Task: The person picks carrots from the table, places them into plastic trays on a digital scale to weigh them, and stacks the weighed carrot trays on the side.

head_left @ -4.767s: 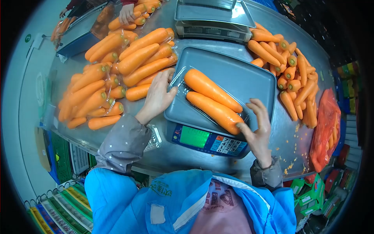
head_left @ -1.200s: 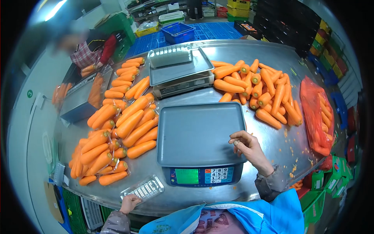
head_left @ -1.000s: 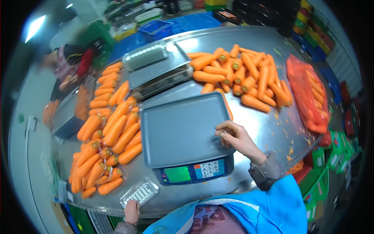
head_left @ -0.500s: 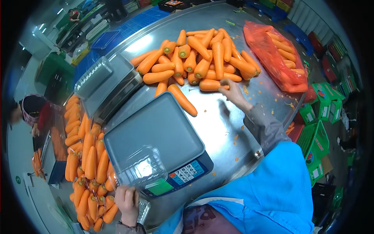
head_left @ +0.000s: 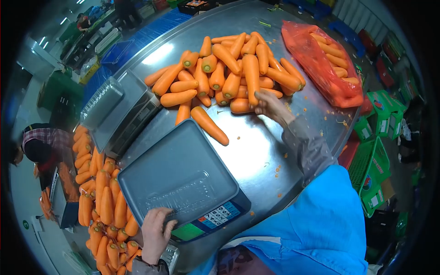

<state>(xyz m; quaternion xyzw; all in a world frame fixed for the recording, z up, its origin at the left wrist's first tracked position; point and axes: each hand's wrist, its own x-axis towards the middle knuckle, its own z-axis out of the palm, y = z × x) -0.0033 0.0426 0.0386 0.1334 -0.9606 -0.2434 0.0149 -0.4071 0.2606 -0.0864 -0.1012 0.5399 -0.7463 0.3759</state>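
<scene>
right hand (head_left: 271, 106) — fingers closed round the narrow end of a carrot (head_left: 251, 75) atop the carrot pile (head_left: 220, 75) | left hand (head_left: 156, 233) — thumb and fingers loosely parted at the near edge of the scale pan (head_left: 169, 156) | clear plastic tray (head_left: 185, 196) on the pan, left-hand contact unclear
</scene>
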